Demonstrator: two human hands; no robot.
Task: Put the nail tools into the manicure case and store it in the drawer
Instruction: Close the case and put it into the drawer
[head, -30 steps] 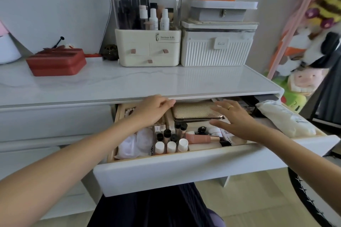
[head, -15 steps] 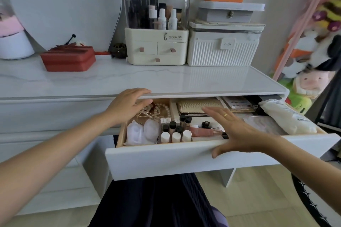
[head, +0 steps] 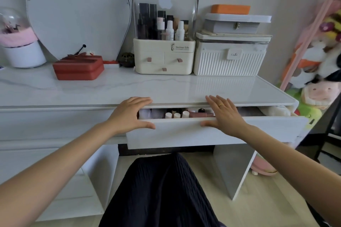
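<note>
I see my left hand (head: 129, 114) and right hand (head: 224, 114) pressed on the drawer front (head: 184, 134), fingers straight and slightly spread, the drawer partly open beneath the surface (head: 129, 88).

Hidden and cut-off parts, head view.
Drawer (head: 212, 131) interior mostly under tabletop (head: 129, 88); only front strip shows, manicure case not visible. Bottles (head: 176, 115) show caps only, labels too small to read. Left hand (head: 129, 114) covers drawer's left end. Soft toys (head: 321, 72) cut by right edge; glass dome (head: 13, 24) by left.
</note>
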